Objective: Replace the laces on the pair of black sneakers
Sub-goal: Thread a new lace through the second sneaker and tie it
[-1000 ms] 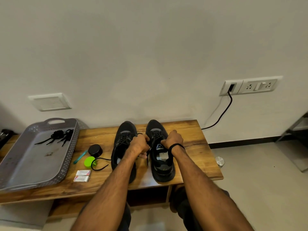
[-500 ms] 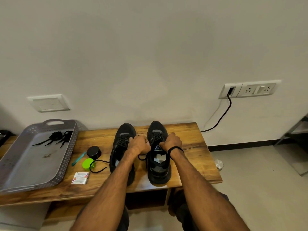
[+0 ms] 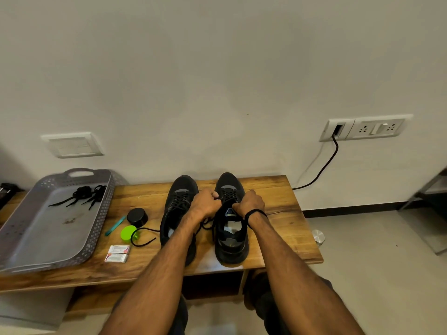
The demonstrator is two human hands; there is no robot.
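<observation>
1. Right sneaker (image 3: 229, 228): directly under the fingers, toe toward the wall, standing on the bench (image 3: 278, 213). Left sneaker (image 3: 177, 213): just left of the left knuckles, parallel, a narrow gap between.
2. Left hand (image 3: 205, 204) and right hand (image 3: 249, 204): fingers curled tight over the top eyelets, apparently clamped on the lace (image 3: 207, 224), which loops out below the left fist. Strands inside the fists hidden.
3. Step in hand, by judgement: drawing the lace snug at the top of the right sneaker, with crossings already visible beyond the fingertips.
4. Next move probably a knot: calls for keeping tension, easing the grip, crossing the ends in small motions close above the tongue.
5. Loose end (image 3: 148, 229) trailing left from the left sneaker; likely to need tying too.
6. Edges: wall just beyond the fingertips, past the toes; front edge behind the wrists, close to the right heel, so no hard pull backward.
7. Room: bare wood right of the right knuckles. Further left of the left knuckles, a cap (image 3: 137, 216), green lid (image 3: 128, 233), pen (image 3: 115, 225) and tray (image 3: 36, 238).
</observation>
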